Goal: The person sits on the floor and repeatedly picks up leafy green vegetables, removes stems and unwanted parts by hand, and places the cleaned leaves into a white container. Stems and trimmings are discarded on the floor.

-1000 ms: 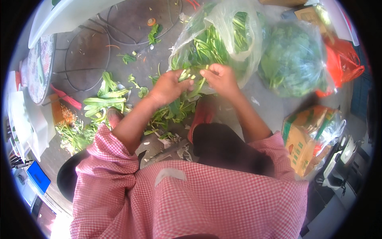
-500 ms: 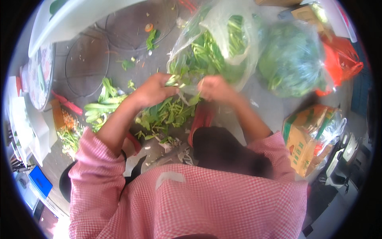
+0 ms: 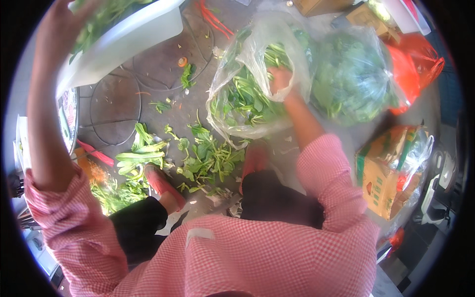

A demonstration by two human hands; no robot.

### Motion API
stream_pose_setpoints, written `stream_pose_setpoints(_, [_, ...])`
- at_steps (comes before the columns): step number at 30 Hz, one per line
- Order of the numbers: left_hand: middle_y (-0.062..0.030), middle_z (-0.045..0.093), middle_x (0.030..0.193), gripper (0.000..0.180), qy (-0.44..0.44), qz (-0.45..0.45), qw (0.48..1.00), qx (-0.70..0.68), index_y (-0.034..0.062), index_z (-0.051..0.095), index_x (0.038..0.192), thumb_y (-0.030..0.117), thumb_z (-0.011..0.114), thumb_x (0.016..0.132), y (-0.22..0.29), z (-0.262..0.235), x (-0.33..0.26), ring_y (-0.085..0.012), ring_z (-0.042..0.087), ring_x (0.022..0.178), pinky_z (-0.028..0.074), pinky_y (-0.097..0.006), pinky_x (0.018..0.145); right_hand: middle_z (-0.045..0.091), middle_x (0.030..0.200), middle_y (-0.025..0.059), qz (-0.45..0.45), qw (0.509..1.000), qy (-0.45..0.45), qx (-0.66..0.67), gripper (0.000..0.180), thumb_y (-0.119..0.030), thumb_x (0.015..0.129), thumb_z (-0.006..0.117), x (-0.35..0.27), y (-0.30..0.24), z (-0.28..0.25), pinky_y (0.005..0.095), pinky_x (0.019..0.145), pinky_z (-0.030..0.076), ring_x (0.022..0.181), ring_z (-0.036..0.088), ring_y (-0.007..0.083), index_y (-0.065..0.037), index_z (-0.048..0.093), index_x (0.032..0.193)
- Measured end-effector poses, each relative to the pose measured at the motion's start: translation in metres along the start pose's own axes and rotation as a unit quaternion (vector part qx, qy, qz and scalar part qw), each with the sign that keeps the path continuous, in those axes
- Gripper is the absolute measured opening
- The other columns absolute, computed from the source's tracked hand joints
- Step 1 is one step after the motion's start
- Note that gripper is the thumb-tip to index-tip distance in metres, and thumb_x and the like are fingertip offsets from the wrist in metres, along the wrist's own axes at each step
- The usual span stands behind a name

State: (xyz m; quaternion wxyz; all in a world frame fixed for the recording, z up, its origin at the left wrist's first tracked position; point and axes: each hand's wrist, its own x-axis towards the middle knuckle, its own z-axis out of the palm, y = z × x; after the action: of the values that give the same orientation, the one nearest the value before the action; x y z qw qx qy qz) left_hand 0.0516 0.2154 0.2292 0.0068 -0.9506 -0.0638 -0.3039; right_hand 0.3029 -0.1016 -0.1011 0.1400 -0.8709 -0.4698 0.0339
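Note:
My left hand (image 3: 62,24) is raised at the upper left, over a white plastic tub (image 3: 123,52) with leafy greens (image 3: 101,22) in it. Its fingers look spread and slightly blurred, and I see nothing held in them. Inside the mouth of a clear plastic bag (image 3: 225,123) is my right hand (image 3: 282,81), touching long-stemmed leafy greens (image 3: 247,94). Motion and plastic smear its fingers, so their grip is hidden. Between my feet lies a loose pile of picked leaves and stems (image 3: 210,156) on the floor.
A second, full bag of greens (image 3: 351,74) stands right of the first, beside a red plastic bag (image 3: 418,64). A cardboard box (image 3: 381,180) sits at my right. Long pale-green leafy stalks (image 3: 143,156) lie by my left shoe (image 3: 163,185). A wire ring (image 3: 138,106) rests on the floor.
My hands were together over the leaf pile with green stems. The left has swung up and left to the tub; the right has moved up and right into the bag.

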Motion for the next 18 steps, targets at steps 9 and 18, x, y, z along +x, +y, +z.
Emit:
stream_pose_setpoints(9, [-0.0051, 0.063, 0.101, 0.029, -0.058, -0.152, 0.96, -0.228, 0.0069, 0.062, 0.095, 0.002, 0.068, 0.066, 0.206, 0.091, -0.105, -0.0264, 0.055, 0.105, 0.042, -0.039, 0.087, 0.061, 0.093, 0.0142, -0.039, 0.994, 0.029, 0.093, 0.042, -0.018, 0.072, 0.067, -0.023, 0.021, -0.011, 0.0396, 0.075, 0.047, 0.087, 0.06, 0.0305, -0.012, 0.058, 0.113])
stream_pose_setpoints(18, [-0.0125, 0.065, 0.089, 0.017, -0.133, -0.386, 0.82, -0.401, 0.0044, 0.065, 0.093, 0.01, 0.066, 0.077, 0.232, 0.144, -0.142, -0.0267, 0.061, 0.085, 0.049, -0.035, 0.074, 0.06, 0.111, 0.0114, 0.031, 0.981, -0.177, 0.071, 0.033, -0.028, 0.081, 0.064, -0.023, -0.036, -0.056, 0.0386, 0.086, 0.045, 0.105, 0.055, 0.0284, -0.014, 0.062, 0.111])
